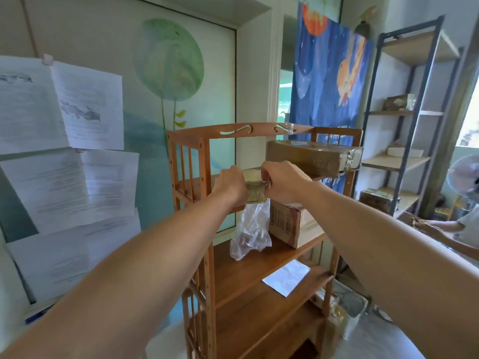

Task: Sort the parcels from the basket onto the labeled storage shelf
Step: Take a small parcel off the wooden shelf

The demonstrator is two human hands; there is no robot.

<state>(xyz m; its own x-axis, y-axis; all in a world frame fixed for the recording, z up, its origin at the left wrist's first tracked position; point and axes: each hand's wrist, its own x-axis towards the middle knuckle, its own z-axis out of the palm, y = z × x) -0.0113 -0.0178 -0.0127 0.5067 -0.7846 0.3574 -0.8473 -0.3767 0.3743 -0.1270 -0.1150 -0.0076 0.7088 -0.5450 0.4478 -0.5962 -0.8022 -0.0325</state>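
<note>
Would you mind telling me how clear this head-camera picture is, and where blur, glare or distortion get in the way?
Head view: daylight is soft and even; the small parcel between the left hand and right hand is fairly sharp, though tape glints on it. The wall papers are smeared, their text unreadable. Wide-angle bending leans the metal rack; the window is blown out.
</note>
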